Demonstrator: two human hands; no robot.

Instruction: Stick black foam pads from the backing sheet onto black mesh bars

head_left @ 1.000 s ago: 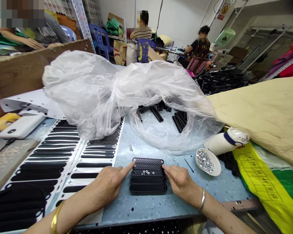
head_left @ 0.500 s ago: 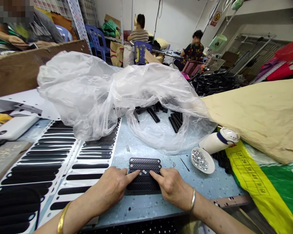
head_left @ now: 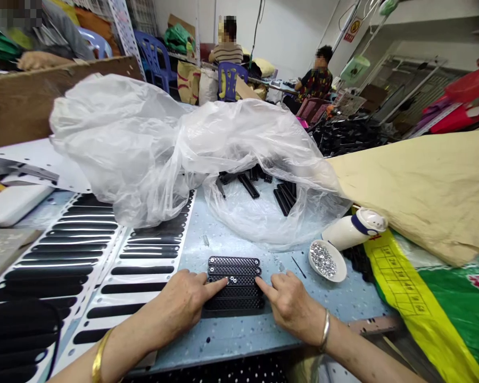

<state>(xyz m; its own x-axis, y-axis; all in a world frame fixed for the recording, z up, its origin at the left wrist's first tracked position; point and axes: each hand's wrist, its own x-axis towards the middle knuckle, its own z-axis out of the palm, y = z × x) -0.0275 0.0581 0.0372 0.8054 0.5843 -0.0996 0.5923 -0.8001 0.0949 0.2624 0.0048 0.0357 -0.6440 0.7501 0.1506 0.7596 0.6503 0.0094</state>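
Note:
A row of black, diamond-textured strips (head_left: 234, 292) lies side by side on the table before me. The upper two carry small silver rings at their ends. A few loose silver rings (head_left: 233, 280) rest mid-strip. My left hand (head_left: 186, 298) reaches in from the left, its index fingertip stretched onto the strip beside those rings, other fingers curled. With its index finger extended, my right hand (head_left: 293, 303) touches the right end of a strip below the upper two; whether a ring is under that tip is hidden. Neither hand grasps anything.
To the right stand a white bowl (head_left: 326, 260) of silver rings and a white bottle (head_left: 353, 230). A thin dark stick (head_left: 298, 267) lies nearby. Clear plastic bagging (head_left: 183, 143) with black strips spreads behind. Sheets of black strips (head_left: 139, 271) lie left. People sit at tables beyond.
My right index fingertip has slid rightward along the strip, from near the loose rings to the strip's right end. My left hand stays beside the rings. The view has shifted slightly.

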